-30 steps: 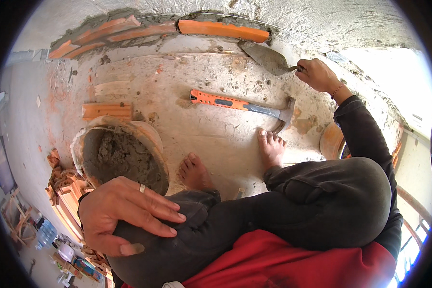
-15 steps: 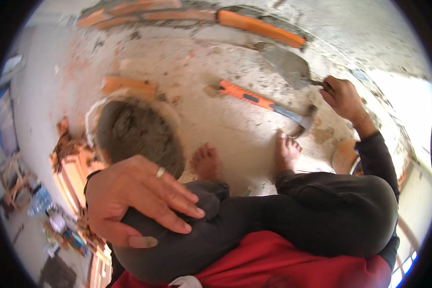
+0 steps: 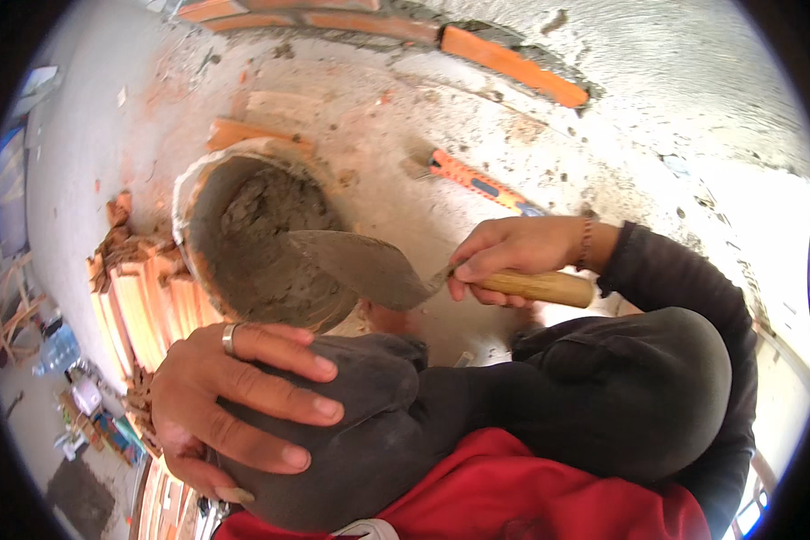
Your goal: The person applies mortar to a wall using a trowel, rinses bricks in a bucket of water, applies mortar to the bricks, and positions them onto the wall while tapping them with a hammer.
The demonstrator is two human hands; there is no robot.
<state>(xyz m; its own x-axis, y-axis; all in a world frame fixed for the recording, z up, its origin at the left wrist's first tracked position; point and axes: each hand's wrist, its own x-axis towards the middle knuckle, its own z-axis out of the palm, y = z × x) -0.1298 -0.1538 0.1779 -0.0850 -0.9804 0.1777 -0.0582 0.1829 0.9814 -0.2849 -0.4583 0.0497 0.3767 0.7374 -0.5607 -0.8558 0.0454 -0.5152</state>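
My right hand (image 3: pixel 520 256) is closed round the wooden handle of a trowel (image 3: pixel 364 267). The trowel's mortar-smeared blade points left, its tip over the near right part of a round bucket (image 3: pixel 182 202) with grey mortar (image 3: pixel 265 225) inside. My left hand (image 3: pixel 243 396) lies on my left knee with its fingers spread and nothing in them. A hammer (image 3: pixel 477 183) with an orange and grey handle is on the floor beyond my right hand, which hides its head.
Ahead, a low course of orange bricks (image 3: pixel 513 65) with mortar runs along the wall base. Stacked orange bricks (image 3: pixel 148 297) stand left of the bucket, and one brick (image 3: pixel 243 135) lies behind it. A water jug (image 3: pixel 58 349) and clutter are at the far left.
My right hand has brought the trowel from the far right by the wall back and left to the bucket's rim. The left hand has shifted slightly on the knee, its fingers spreading.
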